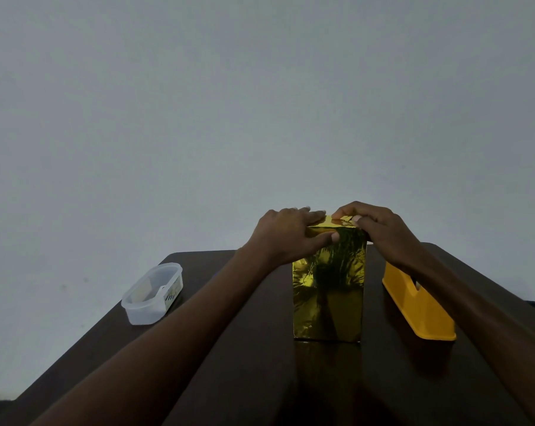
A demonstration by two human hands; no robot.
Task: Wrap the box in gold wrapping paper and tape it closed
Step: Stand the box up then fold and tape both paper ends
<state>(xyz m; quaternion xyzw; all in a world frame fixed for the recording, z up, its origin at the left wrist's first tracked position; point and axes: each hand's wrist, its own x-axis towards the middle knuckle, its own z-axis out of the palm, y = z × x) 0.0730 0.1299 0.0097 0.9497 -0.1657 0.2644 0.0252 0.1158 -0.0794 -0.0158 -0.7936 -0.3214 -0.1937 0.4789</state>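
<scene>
A tall box covered in shiny gold wrapping paper (329, 287) stands upright on the dark table (229, 348), in the middle of the view. My left hand (286, 233) lies over the box's top left edge, fingers straight along the top and thumb pressing the front face. My right hand (379, 229) is at the top right corner, its fingers and thumb pinching a fold of the gold paper there. The top face is mostly hidden by both hands.
A clear plastic lidded container (152, 293) sits near the table's left edge. A long yellow tray-like object (416, 305) lies to the right of the box, partly under my right forearm. A plain pale wall is behind the table.
</scene>
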